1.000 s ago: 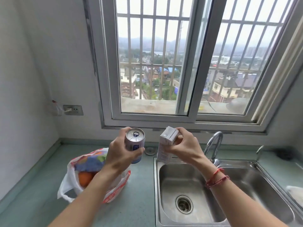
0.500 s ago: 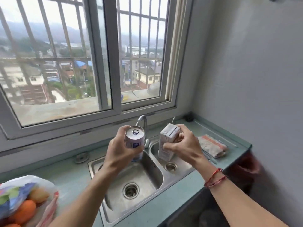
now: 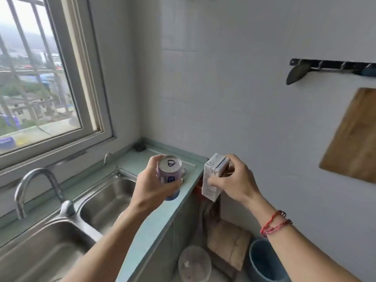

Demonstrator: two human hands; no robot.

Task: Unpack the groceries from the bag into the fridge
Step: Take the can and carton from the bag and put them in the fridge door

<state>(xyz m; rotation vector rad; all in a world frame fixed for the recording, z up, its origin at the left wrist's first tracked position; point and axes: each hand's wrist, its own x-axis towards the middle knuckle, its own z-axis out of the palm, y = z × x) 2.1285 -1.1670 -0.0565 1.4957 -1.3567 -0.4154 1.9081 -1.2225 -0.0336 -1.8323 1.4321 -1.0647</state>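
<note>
The left grip (image 3: 154, 192), a bare hand, is curled round a purple drink can (image 3: 169, 176). It holds the can upright in the air, pull-tab top toward the camera, over the far end of the green table (image 3: 160, 218) and just right of the steel sink (image 3: 105, 198). The right grip (image 3: 237, 185), with a red string bracelet (image 3: 273, 224) on its wrist, holds a small white carton (image 3: 212, 178) near its top, thumb on the near side and fingers wrapped over the far side. The carton hangs tilted past the table's edge, close beside the can but apart from it. Both grips are full. Ahead is a pale wall with a hook rail (image 3: 333, 65) and a wooden cutting board (image 3: 354, 135). Below the table's end stand a blue bucket (image 3: 262, 261) and some low things too blurred to name. No fridge and no grocery bag show anywhere in view. As I read it, 2 items are out of the bag and being carried, with 0 visibly stored. For these 2, what is left is reaching the fridge, opening its door, which probably means freeing 1 grip, and shelving them. How much is left in the bag cannot be told.
</note>
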